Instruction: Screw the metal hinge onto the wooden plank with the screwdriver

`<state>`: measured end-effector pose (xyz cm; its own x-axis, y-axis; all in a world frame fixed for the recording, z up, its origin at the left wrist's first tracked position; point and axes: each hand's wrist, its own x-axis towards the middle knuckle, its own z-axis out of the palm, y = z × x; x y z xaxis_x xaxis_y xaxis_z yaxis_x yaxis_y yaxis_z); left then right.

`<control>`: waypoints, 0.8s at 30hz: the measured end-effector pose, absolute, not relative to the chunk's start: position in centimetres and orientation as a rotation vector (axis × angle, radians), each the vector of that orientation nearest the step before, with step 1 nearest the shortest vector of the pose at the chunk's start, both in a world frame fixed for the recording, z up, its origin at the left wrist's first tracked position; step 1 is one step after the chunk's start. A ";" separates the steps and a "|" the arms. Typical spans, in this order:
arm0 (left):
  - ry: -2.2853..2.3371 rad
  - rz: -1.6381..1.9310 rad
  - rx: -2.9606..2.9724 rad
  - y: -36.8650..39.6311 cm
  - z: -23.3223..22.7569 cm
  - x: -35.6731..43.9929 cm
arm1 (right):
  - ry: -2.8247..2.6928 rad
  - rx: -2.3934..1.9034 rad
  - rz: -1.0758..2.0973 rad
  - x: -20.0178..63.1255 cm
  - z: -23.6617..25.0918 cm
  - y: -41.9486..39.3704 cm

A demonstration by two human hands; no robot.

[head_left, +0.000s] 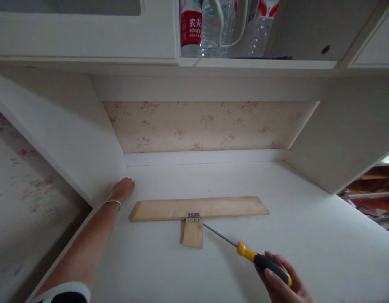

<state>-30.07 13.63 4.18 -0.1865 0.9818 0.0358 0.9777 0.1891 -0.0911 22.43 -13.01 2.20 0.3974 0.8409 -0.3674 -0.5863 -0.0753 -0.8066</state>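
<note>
My right hand (281, 277) grips a screwdriver (245, 251) by its black and yellow handle. Its thin shaft points up and left, the tip close to the right edge of a small wood block (193, 234). A metal hinge (193, 217) lies across the joint between that block and a long pale wooden board (226, 206). At the back left of the white surface, my left hand (122, 189) is closed, a bracelet on its wrist. Something tiny seems to stick out from its fingertips, too small to name.
The white tabletop (308, 235) is enclosed by side panels (342, 130) and a floral back wall (194, 126). Overhead, an open shelf holds plastic bottles (192, 29) and a dangling pale cable (220, 25). A cabinet door (87, 38) spans the upper left.
</note>
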 end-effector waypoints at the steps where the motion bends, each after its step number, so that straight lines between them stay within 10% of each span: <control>1: -2.359 0.074 -1.941 13.5 4.2 -30.0 | -0.283 -1.117 1.198 22.4 2.2 -13.0; 24: -3.075 -1.645 -2.356 -5.0 3.5 -8.6 | -0.848 -0.723 0.975 11.3 13.7 -2.0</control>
<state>-8.65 -5.01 3.49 -0.0180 0.9488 -0.3155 0.2642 0.3089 0.9137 11.28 -1.99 13.73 0.3070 0.9103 0.2777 -0.4010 0.3884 -0.8297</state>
